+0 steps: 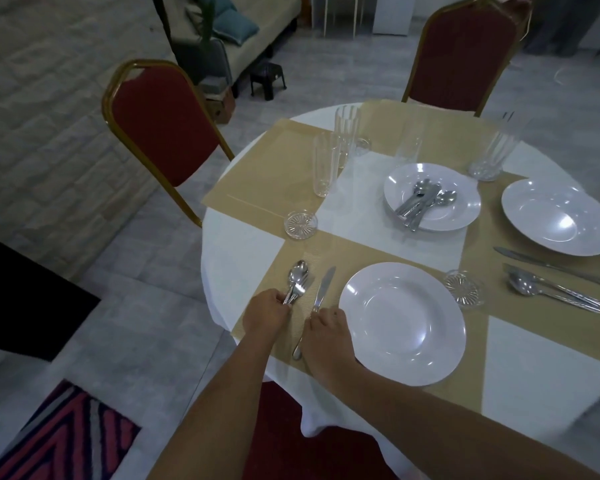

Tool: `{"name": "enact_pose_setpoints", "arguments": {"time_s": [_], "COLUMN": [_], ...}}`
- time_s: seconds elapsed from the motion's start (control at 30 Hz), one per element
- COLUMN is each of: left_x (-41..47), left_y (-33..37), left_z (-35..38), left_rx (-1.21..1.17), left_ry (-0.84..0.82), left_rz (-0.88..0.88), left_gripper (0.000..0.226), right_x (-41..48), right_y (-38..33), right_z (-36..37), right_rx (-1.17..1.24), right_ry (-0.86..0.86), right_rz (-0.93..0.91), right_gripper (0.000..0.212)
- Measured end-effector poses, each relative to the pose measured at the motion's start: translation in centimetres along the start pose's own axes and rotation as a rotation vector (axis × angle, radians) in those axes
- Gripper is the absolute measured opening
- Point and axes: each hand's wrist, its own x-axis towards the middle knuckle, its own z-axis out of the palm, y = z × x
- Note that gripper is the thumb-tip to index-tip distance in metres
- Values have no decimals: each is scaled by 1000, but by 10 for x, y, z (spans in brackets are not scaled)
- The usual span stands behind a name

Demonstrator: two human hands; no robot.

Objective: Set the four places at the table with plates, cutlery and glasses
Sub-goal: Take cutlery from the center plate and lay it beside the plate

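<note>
Step in hand, as I read it: laying cutlery at the near place on the bench (243, 244). The left hand (265, 313) has its fingers curled round the handles of the spoon and fork (299, 277), heads pointing to 12 o'clock, flat on the near mat (354, 252); the right hand (326, 329) has its fingers bent down onto the handle of the knife (324, 284), which looks like a light pinch, blade also to 12. Both lie at 9 o'clock of the near plate (402, 323); the knife is just beside the rim and the spoon and fork are farther out.

At 2 o'clock the right plate (559, 216) already has its own cutlery (554, 289) beside it. At 12 o'clock what looks like a plate stack (457, 216) carries the spare cutlery (421, 202); four glasses (326, 164) stand clustered from 11 to 1 o'clock, and the two far mats have no plates yet. I'd call it roughly half done.

Next move, my judgement: square up the pieces and let go; then reach to 12 o'clock and lift the spare cutlery off before taking a plate. The reach must stay clear of the tall glasses, which look easy to tip.
</note>
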Motion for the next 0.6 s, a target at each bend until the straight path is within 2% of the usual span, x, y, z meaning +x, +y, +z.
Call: {"name": "enact_pose_setpoints", "arguments": {"time_s": [0.17, 0.3, 0.6], "left_x": [2, 3, 5], "left_y": [-1, -3, -10], "left_z": [3, 5, 11], "left_rx": [-5, -45, -82], "left_ry": [1, -22, -20], "left_rz": [-4, 0, -3], "left_gripper": [14, 18, 25], "right_x": [4, 9, 11], "right_y": [8, 20, 31], "right_z": [-5, -9, -13], "right_rx": [-82, -42, -81], "right_ry": [10, 12, -20], "right_rz": [28, 68, 9], "right_gripper": [45, 47, 47]}}
